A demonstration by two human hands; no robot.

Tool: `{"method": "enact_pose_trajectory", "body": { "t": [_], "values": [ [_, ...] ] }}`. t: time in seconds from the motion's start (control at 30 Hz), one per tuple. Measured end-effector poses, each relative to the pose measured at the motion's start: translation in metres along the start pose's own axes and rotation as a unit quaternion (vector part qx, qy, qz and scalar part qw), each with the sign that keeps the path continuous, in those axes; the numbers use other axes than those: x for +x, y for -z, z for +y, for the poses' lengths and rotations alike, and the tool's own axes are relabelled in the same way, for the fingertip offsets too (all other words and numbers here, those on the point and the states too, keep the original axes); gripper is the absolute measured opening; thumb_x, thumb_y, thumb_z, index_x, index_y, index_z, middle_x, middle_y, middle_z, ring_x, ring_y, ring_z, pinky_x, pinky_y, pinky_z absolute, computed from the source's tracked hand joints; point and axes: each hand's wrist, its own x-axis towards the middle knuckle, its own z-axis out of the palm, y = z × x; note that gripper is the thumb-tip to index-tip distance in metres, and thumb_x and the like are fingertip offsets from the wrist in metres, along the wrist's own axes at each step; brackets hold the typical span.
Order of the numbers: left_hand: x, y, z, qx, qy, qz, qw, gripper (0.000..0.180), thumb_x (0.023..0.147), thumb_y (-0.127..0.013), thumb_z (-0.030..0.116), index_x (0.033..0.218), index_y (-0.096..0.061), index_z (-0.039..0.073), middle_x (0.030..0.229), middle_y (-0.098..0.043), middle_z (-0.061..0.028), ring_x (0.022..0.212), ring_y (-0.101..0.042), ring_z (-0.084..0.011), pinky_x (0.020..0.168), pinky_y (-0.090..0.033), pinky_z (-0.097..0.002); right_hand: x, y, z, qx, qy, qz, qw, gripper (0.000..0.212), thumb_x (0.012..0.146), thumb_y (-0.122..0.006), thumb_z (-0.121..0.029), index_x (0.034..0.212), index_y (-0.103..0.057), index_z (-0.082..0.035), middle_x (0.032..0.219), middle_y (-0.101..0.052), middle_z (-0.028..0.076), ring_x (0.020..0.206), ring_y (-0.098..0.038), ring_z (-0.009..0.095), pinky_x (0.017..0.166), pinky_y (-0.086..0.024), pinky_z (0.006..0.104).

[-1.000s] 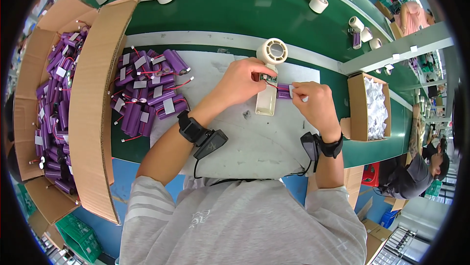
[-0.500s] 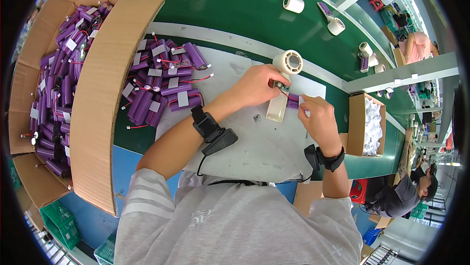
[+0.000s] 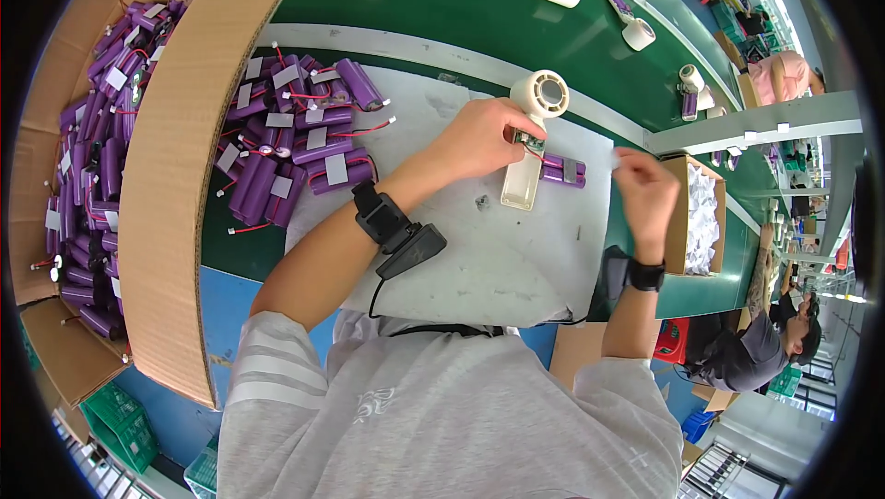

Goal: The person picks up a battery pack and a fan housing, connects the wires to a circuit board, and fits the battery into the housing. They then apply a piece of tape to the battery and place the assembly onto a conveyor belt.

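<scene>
A large cardboard box (image 3: 180,204) holds purple battery packs (image 3: 109,167); a smaller carton (image 3: 678,241), white slips (image 3: 702,223). On the desk (image 3: 241,248), the left hand (image 3: 479,141) grips a cream, open-handled handheld fan (image 3: 541,95); the right hand (image 3: 649,184) pinches a blurred white scrap (image 3: 616,160).

your left hand (image 3: 489,138) partly hides the circuit board (image 3: 532,142) — the white scrap (image 3: 616,161) your right hand (image 3: 648,190) pinches is blurred.

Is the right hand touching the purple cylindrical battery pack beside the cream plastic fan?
No, the right hand is apart from the purple battery pack, off to its right.
</scene>
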Motion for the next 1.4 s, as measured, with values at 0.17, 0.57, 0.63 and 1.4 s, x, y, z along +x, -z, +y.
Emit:
{"method": "enact_pose_trajectory", "body": {
  "t": [0.17, 0.57, 0.63, 1.4],
  "values": [
    [0.001, 0.000, 0.003, -0.001, 0.013, 0.001, 1.000, 0.033, 0.070, -0.064, -0.001, 0.099, -0.074, 0.012, 0.092, -0.064, -0.0054, 0.071, -0.058, -0.0152, 0.066, -0.049, -0.0270, 0.010, 0.022, 0.017, 0.321, -0.130, 0.127, 0.930, 0.018, 0.086, -0.060, -0.009, 0.098, -0.066, 0.003, 0.095, -0.069, 0.007, 0.078, -0.062, 0.012, 0.075, -0.049, 0.0254],
    [0.002, 0.004, 0.005, 0.039, -0.011, -0.008, 0.999, 0.035, 0.071, -0.066, 0.001, 0.102, -0.073, 0.013, 0.094, -0.066, -0.0078, 0.072, -0.062, -0.0173, 0.067, -0.051, -0.0279, 0.006, -0.034, -0.013, -0.016, 0.103, -0.290, 0.951, 0.046, 0.075, -0.073, -0.009, 0.119, -0.058, -0.004, 0.101, -0.063, 0.007, 0.082, -0.061, 0.015, 0.074, -0.047, 0.0257],
    [0.003, 0.005, 0.006, 0.037, -0.015, -0.011, 0.999, 0.034, 0.071, -0.068, 0.002, 0.103, -0.073, 0.013, 0.095, -0.067, -0.0085, 0.072, -0.063, -0.0181, 0.068, -0.052, -0.0285, 0.006, -0.029, -0.011, 0.016, 0.058, -0.340, 0.938, 0.048, 0.076, -0.073, -0.009, 0.121, -0.057, -0.004, 0.105, -0.063, 0.008, 0.082, -0.061, 0.015, 0.074, -0.047, 0.0263],
    [0.001, 0.005, 0.016, 0.076, -0.068, -0.006, 0.995, 0.020, 0.080, -0.067, 0.007, 0.099, -0.071, 0.003, 0.094, -0.068, -0.0137, 0.078, -0.066, -0.0301, 0.069, -0.052, -0.0363, 0.000, -0.020, -0.023, 0.323, -0.091, -0.395, 0.855, 0.078, 0.053, -0.082, -0.004, 0.125, -0.052, -0.001, 0.119, -0.055, 0.007, 0.104, -0.054, 0.017, 0.092, -0.042, 0.0322]
  ]
}}
